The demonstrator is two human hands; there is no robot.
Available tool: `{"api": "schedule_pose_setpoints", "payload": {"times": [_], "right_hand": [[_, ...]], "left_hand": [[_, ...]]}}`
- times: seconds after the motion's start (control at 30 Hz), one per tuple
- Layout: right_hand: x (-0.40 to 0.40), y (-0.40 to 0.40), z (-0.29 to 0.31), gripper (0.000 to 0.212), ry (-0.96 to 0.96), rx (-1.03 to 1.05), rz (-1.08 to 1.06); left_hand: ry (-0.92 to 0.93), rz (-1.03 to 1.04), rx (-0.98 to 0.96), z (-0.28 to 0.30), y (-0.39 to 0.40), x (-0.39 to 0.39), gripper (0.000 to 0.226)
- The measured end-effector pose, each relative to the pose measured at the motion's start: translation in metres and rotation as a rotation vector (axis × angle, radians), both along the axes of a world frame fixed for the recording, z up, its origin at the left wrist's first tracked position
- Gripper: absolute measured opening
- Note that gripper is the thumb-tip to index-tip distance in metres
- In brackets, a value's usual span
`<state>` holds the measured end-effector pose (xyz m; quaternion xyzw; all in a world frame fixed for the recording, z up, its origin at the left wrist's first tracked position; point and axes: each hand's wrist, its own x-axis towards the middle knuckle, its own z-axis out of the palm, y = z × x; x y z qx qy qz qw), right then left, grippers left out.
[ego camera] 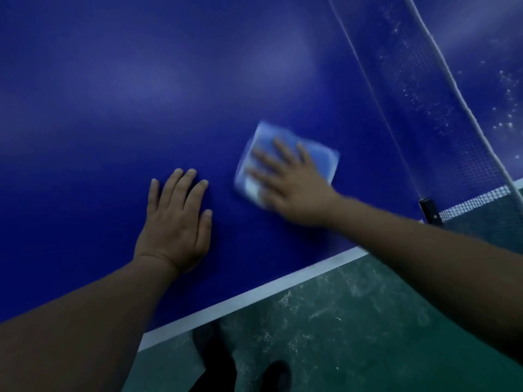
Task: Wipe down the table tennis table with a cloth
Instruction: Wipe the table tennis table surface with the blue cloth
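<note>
Head view shows the dark blue table tennis table (141, 80) with its white edge stripe (254, 292), and the white-corded mesh net (441, 114) serves as the landmark; the folded light blue square cloth (285, 142) lies flat on the table surface, near the net on the person's side of it; the right hand (294, 188) presses down on the cloth with straight, spread fingers, blurred as if mid-stroke; the left hand (175, 222) rests flat on the bare surface further from the net than the cloth, fingers straight and close together, holding nothing; beyond the net, pale specks dot the far half, so that side looks unwiped. The cloth is probably light, soft and limp, apt to bunch or slip under the palm; a flat press over its middle should keep it folded; the smooth top likely lets it glide easily.
</note>
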<state>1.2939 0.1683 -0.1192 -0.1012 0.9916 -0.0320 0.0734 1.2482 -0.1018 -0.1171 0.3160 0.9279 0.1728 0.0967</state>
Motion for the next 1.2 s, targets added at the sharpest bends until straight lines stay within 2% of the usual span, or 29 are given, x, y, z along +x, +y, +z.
{"api": "schedule_pose_setpoints", "payload": {"times": [0.1, 0.17, 0.23, 0.3, 0.4, 0.43, 0.47, 0.57, 0.63, 0.77, 0.9, 0.97, 1.1, 1.13, 1.2], "right_hand": [[0.094, -0.005, -0.001, 0.054, -0.039, -0.032, 0.502], [0.103, 0.027, 0.006, 0.054, -0.082, -0.017, 0.636], [0.067, 0.05, 0.009, 0.055, -0.06, 0.032, 0.531], [0.014, 0.055, 0.011, 0.057, -0.033, 0.035, 0.238], [-0.033, 0.021, 0.008, 0.056, -0.054, -0.037, -0.296], [-0.029, 0.002, 0.005, 0.055, -0.053, -0.035, -0.363], [-0.014, -0.018, 0.001, 0.056, -0.031, -0.032, -0.333], [0.082, -0.052, -0.004, 0.053, -0.027, -0.053, -0.009], [0.128, -0.024, -0.001, 0.052, -0.038, -0.061, -0.025], [0.129, 0.054, 0.01, 0.065, -0.071, -0.03, -0.689], [0.076, 0.05, 0.006, 0.056, 0.014, -0.067, -1.105], [0.05, 0.018, 0.0, 0.057, 0.022, -0.107, -1.122], [0.065, -0.019, -0.004, 0.058, -0.043, -0.033, -0.707], [0.075, -0.008, -0.003, 0.059, -0.048, -0.035, -0.713], [0.093, 0.019, 0.0, 0.06, -0.035, -0.051, -0.861]], "left_hand": [[0.01, -0.006, -0.002, -0.002, 0.0, 0.001, 0.063], [0.018, -0.012, -0.003, -0.003, 0.0, 0.0, 0.062], [0.025, -0.01, -0.001, -0.002, 0.0, 0.001, 0.062], [0.024, -0.012, 0.001, -0.002, 0.001, 0.001, 0.063], [0.015, -0.003, 0.005, -0.002, 0.001, 0.0, 0.066], [0.014, 0.003, 0.004, -0.002, 0.001, 0.0, 0.066], [0.012, 0.007, 0.006, -0.002, 0.001, 0.001, 0.067], [0.023, 0.005, 0.024, -0.002, 0.001, 0.001, 0.065], [0.032, 0.001, 0.015, -0.003, 0.001, 0.002, 0.064], [0.037, 0.002, 0.008, -0.003, 0.001, 0.003, 0.063], [0.038, 0.0, -0.012, -0.003, 0.002, 0.003, 0.063], [0.038, 0.003, -0.028, -0.002, 0.002, 0.003, 0.063], [0.046, 0.013, -0.057, -0.003, 0.002, 0.003, 0.064], [0.044, 0.012, -0.063, -0.003, 0.002, 0.003, 0.065], [0.036, 0.009, -0.062, -0.003, 0.001, 0.004, 0.065]]}}
